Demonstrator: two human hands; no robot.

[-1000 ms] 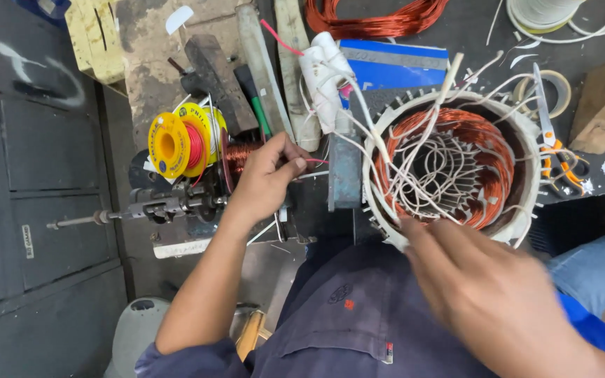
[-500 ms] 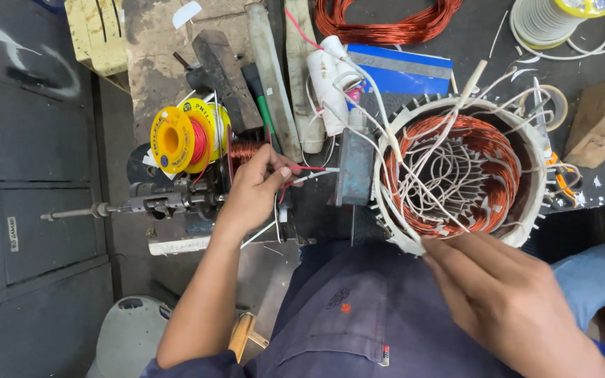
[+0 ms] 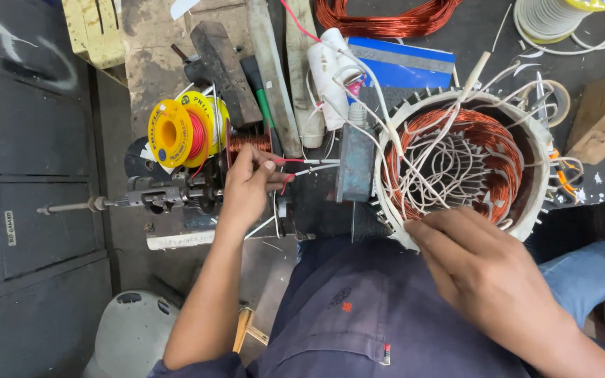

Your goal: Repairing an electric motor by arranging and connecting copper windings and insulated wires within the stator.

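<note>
Lacing leads on a motor stator
Left hand pinching red wire left of stator; right hand closed on white leads at near rim; next, steady tension.

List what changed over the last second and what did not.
The left hand closed from an open reach beside the yellow spool into a pinch on the thin red wire. The right hand slid slightly along the near rim of the motor stator, fingers at its windings. The spool, stator and the copper wire coil on the bench kept their places.
</note>
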